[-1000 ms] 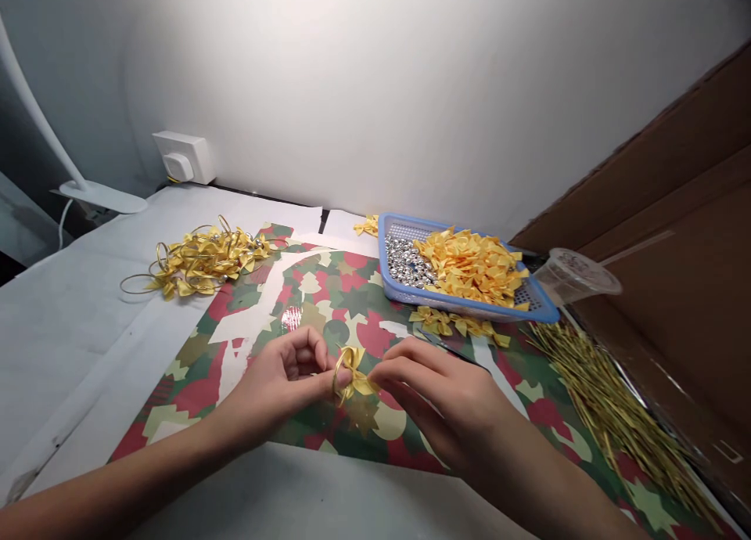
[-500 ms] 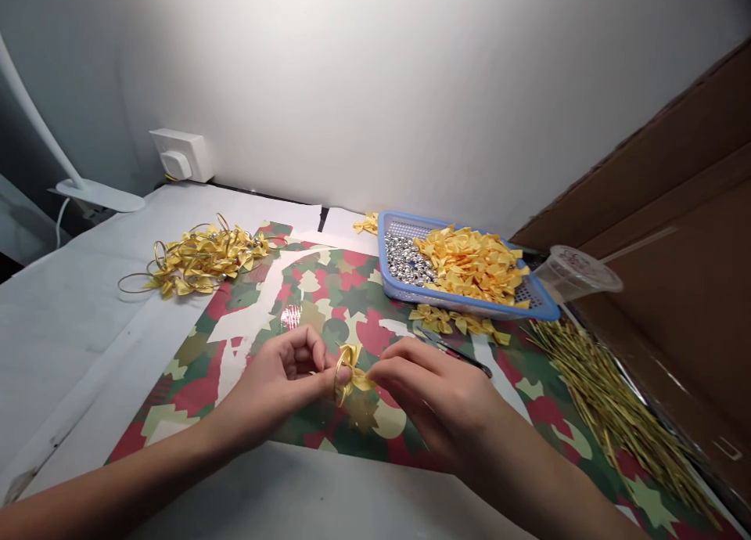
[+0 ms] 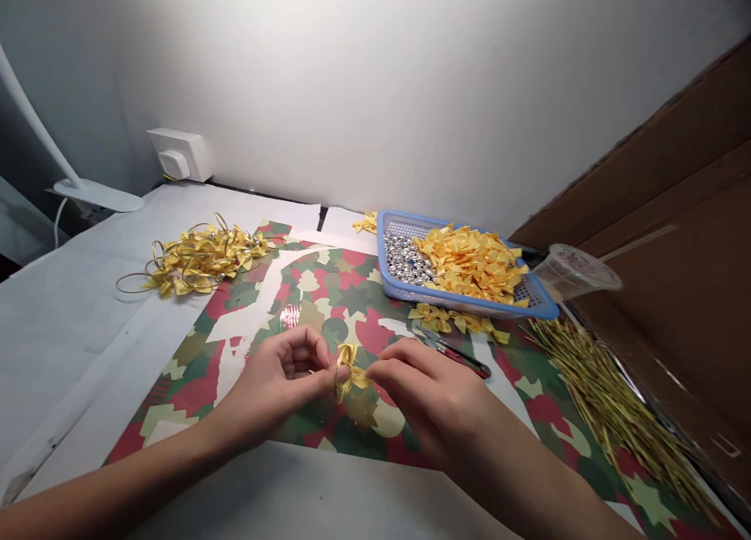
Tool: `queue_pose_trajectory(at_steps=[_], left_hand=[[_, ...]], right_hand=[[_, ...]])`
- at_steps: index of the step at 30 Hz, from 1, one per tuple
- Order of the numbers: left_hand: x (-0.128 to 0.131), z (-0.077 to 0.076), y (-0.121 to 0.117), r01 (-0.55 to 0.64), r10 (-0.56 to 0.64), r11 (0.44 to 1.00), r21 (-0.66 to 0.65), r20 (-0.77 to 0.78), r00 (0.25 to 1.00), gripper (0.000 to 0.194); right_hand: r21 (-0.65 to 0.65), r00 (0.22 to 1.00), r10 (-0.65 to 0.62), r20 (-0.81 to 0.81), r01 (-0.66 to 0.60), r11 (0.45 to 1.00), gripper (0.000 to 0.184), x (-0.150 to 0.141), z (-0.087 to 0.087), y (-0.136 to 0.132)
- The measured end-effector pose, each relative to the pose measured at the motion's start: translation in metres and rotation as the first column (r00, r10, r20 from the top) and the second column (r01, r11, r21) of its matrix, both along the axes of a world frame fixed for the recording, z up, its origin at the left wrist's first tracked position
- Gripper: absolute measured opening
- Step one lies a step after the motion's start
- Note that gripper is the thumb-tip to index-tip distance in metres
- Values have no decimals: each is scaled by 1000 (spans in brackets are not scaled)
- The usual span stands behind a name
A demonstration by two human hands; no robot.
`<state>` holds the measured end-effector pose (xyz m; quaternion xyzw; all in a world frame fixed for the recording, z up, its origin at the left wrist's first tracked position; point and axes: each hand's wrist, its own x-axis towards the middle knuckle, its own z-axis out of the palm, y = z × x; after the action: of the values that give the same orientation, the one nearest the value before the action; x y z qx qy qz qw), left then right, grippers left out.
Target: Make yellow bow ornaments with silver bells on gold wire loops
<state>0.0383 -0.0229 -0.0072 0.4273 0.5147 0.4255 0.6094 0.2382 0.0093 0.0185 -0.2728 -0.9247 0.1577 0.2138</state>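
Note:
My left hand (image 3: 280, 379) and my right hand (image 3: 437, 395) meet over a red, green and cream patterned sheet (image 3: 328, 297). Between their fingertips is a small yellow ribbon bow on a gold ring (image 3: 346, 370). My left hand pinches the ring side with curled fingers. My right hand pinches the bow's right end with thumb and forefinger. Both hands are closed on the piece, a little above the sheet.
A pile of finished gold rings with yellow bows (image 3: 196, 257) lies at the back left. A blue basket (image 3: 545, 311) holds yellow bows and silver beads. Loose bows (image 3: 451, 321), a red-handled tool (image 3: 458, 354), gold wire ties (image 3: 610, 411), a clear cup (image 3: 572, 272) and a wall socket (image 3: 179, 155) are nearby.
Both hands keep their pinch on the bow and ring, shifting only slightly. The view has tilted a little, so a red-handled tool shows beside my right hand.

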Motion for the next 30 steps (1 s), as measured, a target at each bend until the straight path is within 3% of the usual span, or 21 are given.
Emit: queue_pose_trajectory(at_steps=[22,30], left_hand=[[1,0,-1,-13,13,1000,0,7,1000,28],[1,-1,-3,-12,13,999,52,-22,1000,26]], right_hand=[[-41,1000,2,31,-1,999,32,0,3,-2],[9,1000,1,16,-1,1000,32,-1,1,-3]])
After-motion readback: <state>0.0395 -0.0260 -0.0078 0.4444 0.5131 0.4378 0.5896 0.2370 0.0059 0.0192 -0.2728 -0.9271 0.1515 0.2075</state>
